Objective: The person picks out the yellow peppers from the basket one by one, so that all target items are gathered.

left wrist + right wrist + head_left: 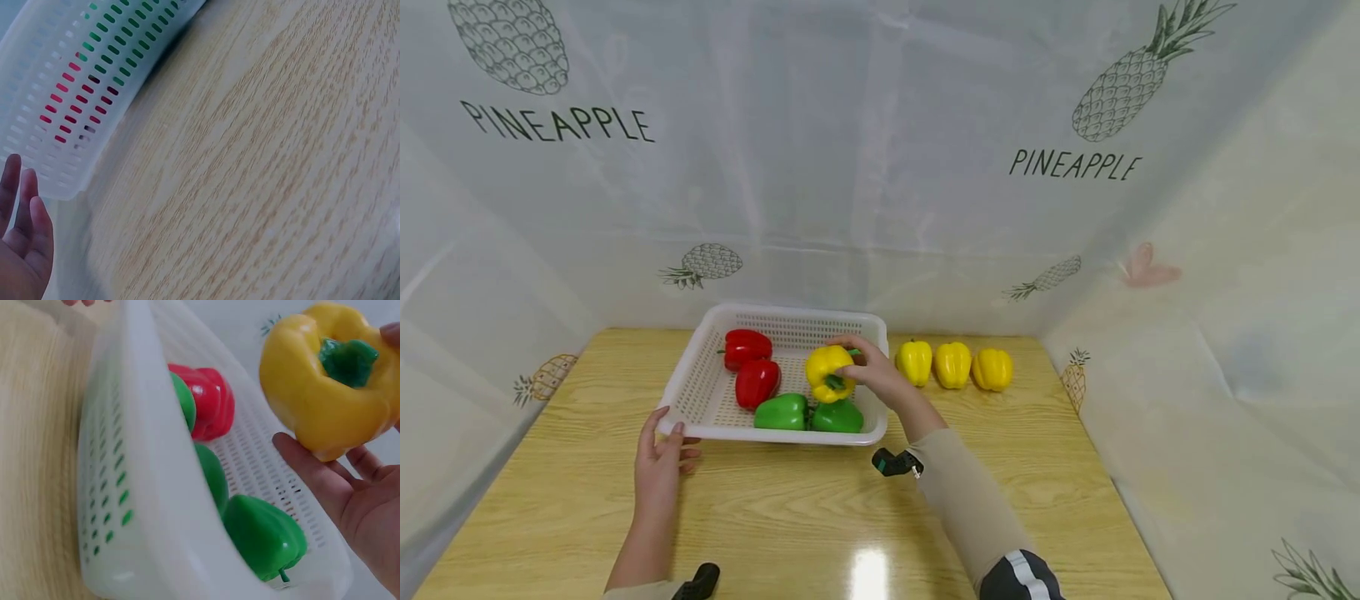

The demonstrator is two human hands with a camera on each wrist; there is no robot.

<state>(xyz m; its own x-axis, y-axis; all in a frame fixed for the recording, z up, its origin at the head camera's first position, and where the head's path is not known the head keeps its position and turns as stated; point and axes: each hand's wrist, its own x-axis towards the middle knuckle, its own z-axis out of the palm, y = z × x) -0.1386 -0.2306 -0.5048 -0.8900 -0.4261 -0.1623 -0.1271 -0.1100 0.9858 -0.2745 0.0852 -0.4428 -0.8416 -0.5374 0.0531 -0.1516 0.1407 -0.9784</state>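
Note:
My right hand grips a yellow bell pepper above the right side of a white perforated plastic basket. In the right wrist view, thumb and fingers hold the yellow bell pepper with its green stem showing. Two red bell peppers lie in the basket's left half. Green bell peppers lie along its front wall, partly hidden behind the rim in the right wrist view. At the front left corner, my left hand touches the rim, its fingers extended beside the basket wall.
Three more yellow bell peppers stand in a row right of the basket. A wooden table carries everything. Behind and beside it hangs a pale sheet printed with pineapples.

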